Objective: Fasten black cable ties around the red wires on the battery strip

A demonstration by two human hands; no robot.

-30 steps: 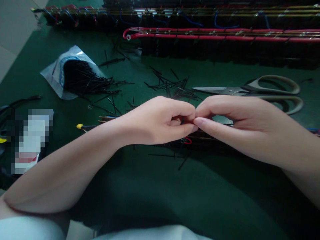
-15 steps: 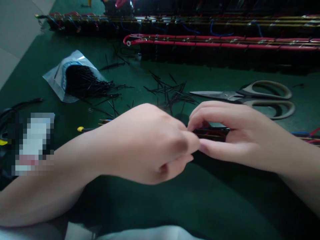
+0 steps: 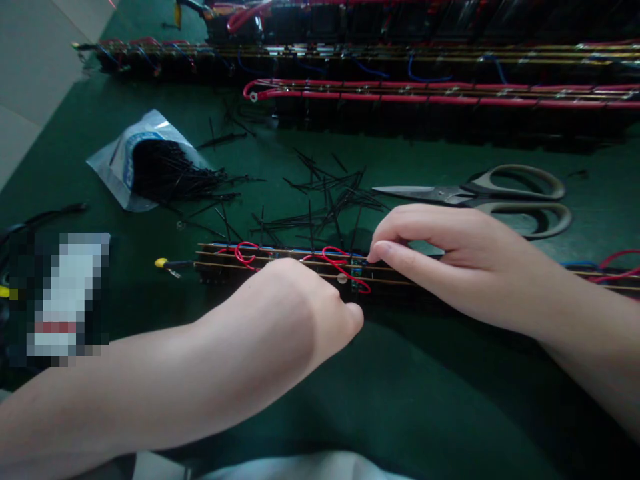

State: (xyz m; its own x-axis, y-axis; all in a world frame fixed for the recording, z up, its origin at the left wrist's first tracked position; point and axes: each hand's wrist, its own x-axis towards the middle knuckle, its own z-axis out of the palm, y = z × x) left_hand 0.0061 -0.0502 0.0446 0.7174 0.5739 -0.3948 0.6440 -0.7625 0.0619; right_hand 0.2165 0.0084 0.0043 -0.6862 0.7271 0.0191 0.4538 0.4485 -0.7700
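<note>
A long dark strip with gold rails and looping red wires (image 3: 300, 261) lies across the green mat in front of me. My right hand (image 3: 450, 257) rests on it, fingers curled and pinched together at a point on the strip near a red loop. My left hand (image 3: 305, 313) is closed in a fist just below the strip, knuckles up; what it holds is hidden. Loose black cable ties (image 3: 330, 193) lie scattered just beyond the strip.
Scissors (image 3: 480, 193) lie behind my right hand. An open plastic bag of black cable ties (image 3: 145, 163) sits at the left. More wired strips (image 3: 425, 93) run along the back. A blurred box (image 3: 65, 293) stands at the left edge.
My left hand has drawn back toward me and to the left, away from my right hand, uncovering the strip and its red loops. My right hand stays pinched on the strip.
</note>
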